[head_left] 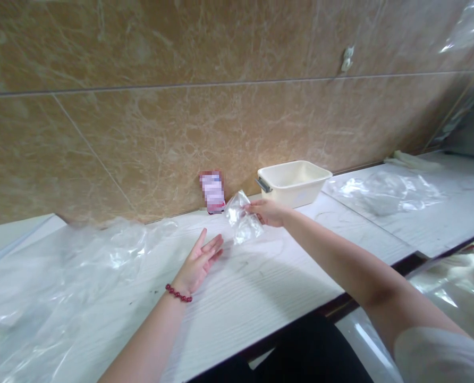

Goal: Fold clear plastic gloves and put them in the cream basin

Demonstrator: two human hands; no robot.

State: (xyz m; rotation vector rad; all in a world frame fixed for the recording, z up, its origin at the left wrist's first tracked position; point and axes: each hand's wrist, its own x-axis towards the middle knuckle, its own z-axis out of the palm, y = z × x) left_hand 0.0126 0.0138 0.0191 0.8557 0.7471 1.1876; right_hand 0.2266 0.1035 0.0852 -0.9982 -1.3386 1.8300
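Observation:
Between the fingers and thumb of my right hand [269, 212] is a small clear plastic bag [240, 219], held up just above the white tabletop [245, 287]. My left hand [200, 264], with a red bead bracelet [178, 293] at the wrist, is open with its fingers apart. It is left of the bag and not touching it. Behind the bag, a cream plastic basin [293, 186] with a grey handle stands against the wall. Leaning on the wall by the bag is a blurred-out phone-shaped object [213, 192].
Large crumpled clear plastic sheeting [81, 260] covers the table's left side. More clear plastic [388, 191] lies to the right of the basin. A brown marbled wall [161, 133] closes off the back. The table's dark front edge [336, 306] runs near my body.

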